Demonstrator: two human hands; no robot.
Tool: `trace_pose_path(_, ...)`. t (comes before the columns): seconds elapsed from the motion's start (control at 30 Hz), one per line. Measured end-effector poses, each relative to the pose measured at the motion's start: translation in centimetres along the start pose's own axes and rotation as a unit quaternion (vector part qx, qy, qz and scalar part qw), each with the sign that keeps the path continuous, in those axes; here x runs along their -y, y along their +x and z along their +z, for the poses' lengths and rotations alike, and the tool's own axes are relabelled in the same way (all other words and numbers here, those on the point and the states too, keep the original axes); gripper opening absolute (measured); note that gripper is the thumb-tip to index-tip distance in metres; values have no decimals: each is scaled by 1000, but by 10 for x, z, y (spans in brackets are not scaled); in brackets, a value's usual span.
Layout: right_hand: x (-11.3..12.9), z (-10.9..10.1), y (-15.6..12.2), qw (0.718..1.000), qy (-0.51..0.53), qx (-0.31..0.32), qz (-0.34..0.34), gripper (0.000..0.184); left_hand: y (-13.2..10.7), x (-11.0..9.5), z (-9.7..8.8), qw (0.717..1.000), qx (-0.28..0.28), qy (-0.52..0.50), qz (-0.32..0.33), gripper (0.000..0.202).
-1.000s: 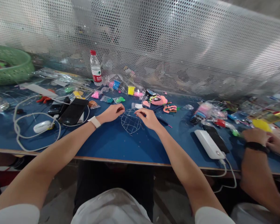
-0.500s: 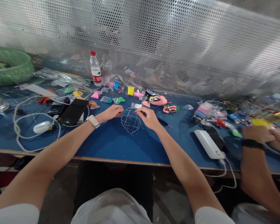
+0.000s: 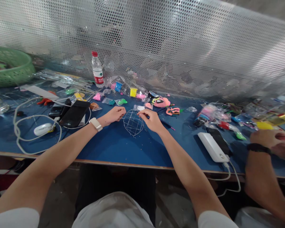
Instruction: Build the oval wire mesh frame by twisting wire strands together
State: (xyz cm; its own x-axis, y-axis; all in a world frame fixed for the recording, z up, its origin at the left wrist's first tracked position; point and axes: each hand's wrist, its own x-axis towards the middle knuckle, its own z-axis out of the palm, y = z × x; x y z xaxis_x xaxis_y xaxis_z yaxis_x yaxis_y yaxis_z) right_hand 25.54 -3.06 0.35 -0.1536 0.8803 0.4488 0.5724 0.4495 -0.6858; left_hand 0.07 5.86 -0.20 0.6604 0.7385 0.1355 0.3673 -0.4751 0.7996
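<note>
A small wire mesh frame [image 3: 133, 124], rounded like a shallow basket, stands on the blue table [image 3: 114, 145] between my hands. My left hand [image 3: 114, 114], a white band on its wrist, pinches the frame's left rim with closed fingers. My right hand [image 3: 151, 119] grips the right rim, fingers curled over the wire. Both forearms reach forward from the table's near edge.
Small bags of coloured clay [image 3: 120, 87], a water bottle [image 3: 97, 69] and pink clay figures [image 3: 161, 102] lie behind the frame. Phones [image 3: 74, 113] and white cables [image 3: 26, 131] lie left, a green basket [image 3: 10, 68] far left. A white power bank [image 3: 212, 146] lies right, beside another person's hands [image 3: 267, 141].
My left hand has slid slightly back along the frame's left rim and the frame has tipped a little. The neighbour's hands at the right have shifted.
</note>
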Motion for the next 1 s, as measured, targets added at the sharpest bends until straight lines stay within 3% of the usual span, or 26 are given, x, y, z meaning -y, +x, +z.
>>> trace_pose_path(0.23, -2, 1, -1, 1000, -4, 11, 8, 23, -1, -1, -6, 975, -39, 214, 51, 34)
trace_pose_path(0.37, -2, 2, -1, 1000, -5, 25, 13, 24, -2, 2, -18, 941, -86, 328, 12, 27)
trace_pose_path(0.53, -2, 3, -1, 999, -17, 36, 1, 26, -14, 1, -36, 877, -138, 455, -71, 39)
trace_pose_path(0.7, -5, 4, -2, 999, -28, 34, -14, 28, -23, -1, -43, 844, -132, 502, -135, 47)
trace_pose_path(1.0, -6, 5, -2, 998, -36, 48, -26, 25, -19, 2, -42, 832, -92, 526, -150, 44)
